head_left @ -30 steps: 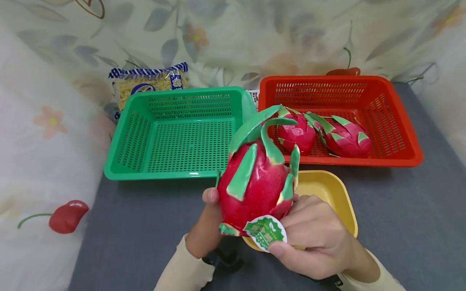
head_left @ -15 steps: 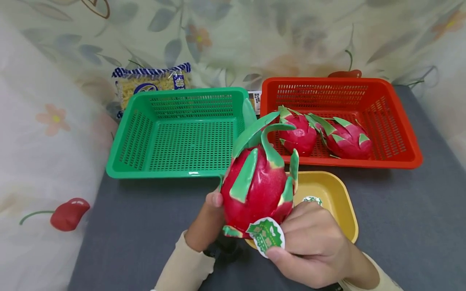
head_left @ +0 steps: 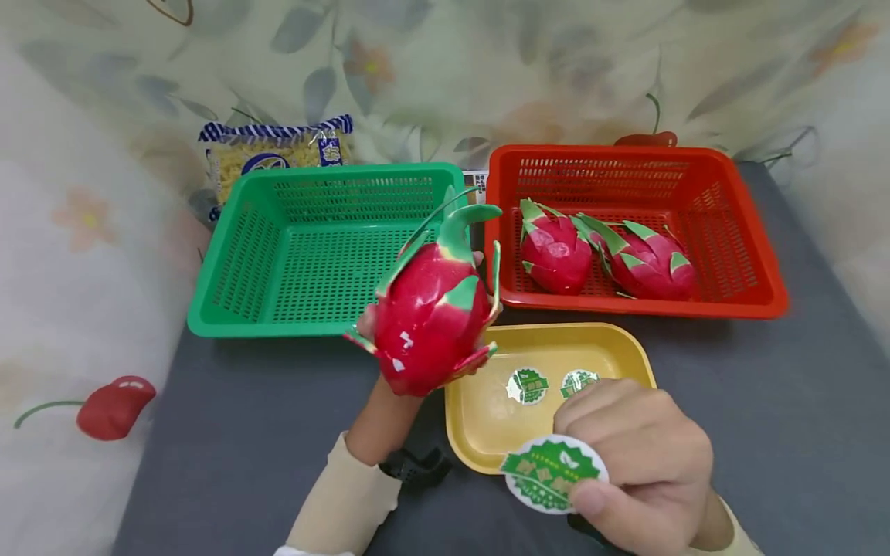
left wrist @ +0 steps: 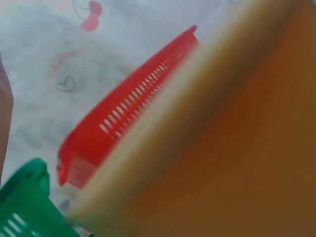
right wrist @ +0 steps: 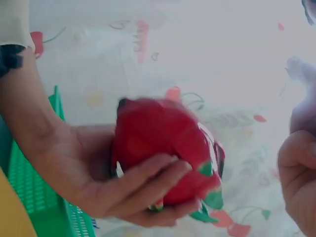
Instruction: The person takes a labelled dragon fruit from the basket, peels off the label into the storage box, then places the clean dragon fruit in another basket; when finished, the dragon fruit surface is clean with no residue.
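My left hand [right wrist: 101, 190] cradles a red dragon fruit [head_left: 431, 316] with green scales, raised over the gap between the green basket and the yellow tray. In the head view the fruit hides most of that hand; the right wrist view shows the fingers wrapped around it. Between thumb and fingers, my right hand [head_left: 640, 455] pinches a round green-and-white sticker [head_left: 552, 472], apart from the fruit and in front of the yellow tray [head_left: 476, 421]. Two similar stickers, one left [head_left: 528, 385] and one right [head_left: 575, 381], lie in that tray.
At the back left stands a green basket [head_left: 229, 330] with nothing in it. A red basket [head_left: 758, 255] at the back right holds two dragon fruits, one rounder [head_left: 556, 251] and one lying sideways [head_left: 653, 266]. Behind the green basket leans a pasta bag [head_left: 278, 150].
My left hand has turned the dragon fruit and moved it left and up, away from the sticker. My right hand has shifted right with the sticker, uncovering more of the yellow tray.
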The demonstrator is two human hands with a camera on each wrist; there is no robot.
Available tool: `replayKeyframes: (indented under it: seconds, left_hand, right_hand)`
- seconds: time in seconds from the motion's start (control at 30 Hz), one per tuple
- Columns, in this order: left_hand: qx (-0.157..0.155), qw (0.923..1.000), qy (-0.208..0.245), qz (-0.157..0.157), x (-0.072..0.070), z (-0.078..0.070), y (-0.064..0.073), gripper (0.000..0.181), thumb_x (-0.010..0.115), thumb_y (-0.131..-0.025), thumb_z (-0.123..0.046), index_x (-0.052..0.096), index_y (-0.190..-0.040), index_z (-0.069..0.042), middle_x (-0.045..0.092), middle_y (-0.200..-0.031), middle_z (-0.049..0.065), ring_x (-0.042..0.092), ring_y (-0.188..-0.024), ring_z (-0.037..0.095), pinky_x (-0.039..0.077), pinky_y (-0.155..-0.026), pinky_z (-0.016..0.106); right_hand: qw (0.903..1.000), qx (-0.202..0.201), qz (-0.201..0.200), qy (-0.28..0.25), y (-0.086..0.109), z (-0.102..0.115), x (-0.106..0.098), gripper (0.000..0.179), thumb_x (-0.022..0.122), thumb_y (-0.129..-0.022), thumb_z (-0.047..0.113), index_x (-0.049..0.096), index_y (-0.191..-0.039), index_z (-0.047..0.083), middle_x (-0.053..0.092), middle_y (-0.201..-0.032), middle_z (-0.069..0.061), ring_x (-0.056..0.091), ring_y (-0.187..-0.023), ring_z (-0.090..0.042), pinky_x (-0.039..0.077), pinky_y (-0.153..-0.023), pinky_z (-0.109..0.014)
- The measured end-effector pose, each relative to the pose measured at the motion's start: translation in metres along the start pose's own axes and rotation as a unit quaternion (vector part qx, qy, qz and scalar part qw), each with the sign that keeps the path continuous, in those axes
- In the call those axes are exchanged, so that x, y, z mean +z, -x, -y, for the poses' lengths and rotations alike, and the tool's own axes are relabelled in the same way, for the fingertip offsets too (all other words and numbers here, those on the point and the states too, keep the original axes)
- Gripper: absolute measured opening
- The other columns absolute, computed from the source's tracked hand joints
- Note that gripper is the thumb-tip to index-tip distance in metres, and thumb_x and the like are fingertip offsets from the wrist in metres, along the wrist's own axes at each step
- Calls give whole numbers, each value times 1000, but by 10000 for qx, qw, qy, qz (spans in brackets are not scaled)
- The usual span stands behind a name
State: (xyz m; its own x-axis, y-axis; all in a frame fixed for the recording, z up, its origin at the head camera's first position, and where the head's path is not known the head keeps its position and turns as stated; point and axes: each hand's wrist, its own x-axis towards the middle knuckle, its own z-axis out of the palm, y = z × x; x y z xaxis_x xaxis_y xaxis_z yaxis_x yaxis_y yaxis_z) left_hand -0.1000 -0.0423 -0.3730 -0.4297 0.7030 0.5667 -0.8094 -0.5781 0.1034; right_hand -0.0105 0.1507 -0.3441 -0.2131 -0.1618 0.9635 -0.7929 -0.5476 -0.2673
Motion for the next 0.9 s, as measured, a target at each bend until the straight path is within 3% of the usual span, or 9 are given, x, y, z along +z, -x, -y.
replayKeyframes:
  seconds: [0.07,0.2,0.33,0.47,0.77,0.9]
  left_hand:
    - [-23,9994,-337,-65,9,-1,-1,75,80,-82,-12,39,-145,-10,49,-134,12,48,-127,26,48,-101,37]
    - [-218,9918,-1212,-328,11,-1,-1,69,81,-81,-17,43,-140,-13,52,-131,9,52,-122,22,50,-97,34]
    - [-291,9858,-1588,-464,16,1,-2,68,82,-80,-18,44,-136,-13,54,-128,7,54,-118,21,53,-93,32]
    - [-335,9861,-1567,-435,24,2,-5,70,83,-79,-19,44,-137,-13,54,-128,7,54,-118,20,53,-92,31]
    - [-334,9913,-1232,-317,26,1,-4,74,84,-79,-20,42,-140,-15,52,-131,8,52,-122,21,53,-92,31]
    - [-384,9884,-1464,-123,24,-4,-1,65,80,-83,-19,45,-137,-13,54,-129,6,54,-119,19,53,-91,28]
  right_hand:
    - [9994,295,-121,136,-5,-2,-4,24,58,-87,-3,61,-64,-6,52,-53,-4,43,-45,-8,34,-49,-15]
    - [9965,678,-220,446,-8,0,-14,20,60,-88,0,64,-70,-8,56,-58,-7,52,-49,-13,45,-50,-23]
    - [9900,1190,-227,719,-13,1,-17,17,62,-90,2,67,-75,-5,62,-65,-9,61,-56,-17,53,-55,-29]
    - [9876,1386,-202,712,-20,-2,-16,16,62,-91,2,67,-76,-2,63,-66,-9,60,-57,-17,51,-51,-27]
    - [9842,1555,-97,841,-26,-9,-16,16,62,-92,1,67,-77,-2,61,-66,-9,57,-57,-16,46,-48,-22]
    - [9810,1687,124,955,-27,-9,-20,12,64,-93,4,70,-84,-1,64,-71,-10,61,-62,-18,51,-53,-26]
